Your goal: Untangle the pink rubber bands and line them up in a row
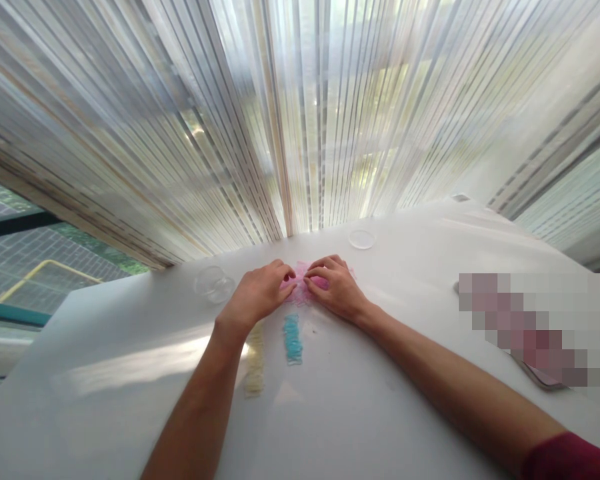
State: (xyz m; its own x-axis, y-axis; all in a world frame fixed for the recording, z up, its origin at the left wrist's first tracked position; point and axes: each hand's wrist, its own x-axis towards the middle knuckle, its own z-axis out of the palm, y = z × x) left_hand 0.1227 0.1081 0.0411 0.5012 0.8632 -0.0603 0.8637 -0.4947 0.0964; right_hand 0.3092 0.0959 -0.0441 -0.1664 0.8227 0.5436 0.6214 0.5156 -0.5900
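Note:
Both of my hands meet over a loose pile of small, thin pink pieces [303, 297] at the far middle of the white table. My left hand [267, 288] is curled, its thumb and fingertips drawn together at the pile's left side. From the right, my right hand [333, 287] pinches at the pile, thumb close against the index finger. Whatever lies between the fingertips is too small to make out. Just nearer, a row of light blue pieces [293, 340] lies side by side. Left of it runs a row of pale yellow pieces [255, 367], partly covered by my left wrist.
A clear round container [214, 285] stands left of my left hand. Farther back lies a clear round lid [363, 239]. A blurred-out, phone-like object [535, 333] lies on the right. Sheer striped curtains [300, 120] hang along the table's [130, 413] back edge.

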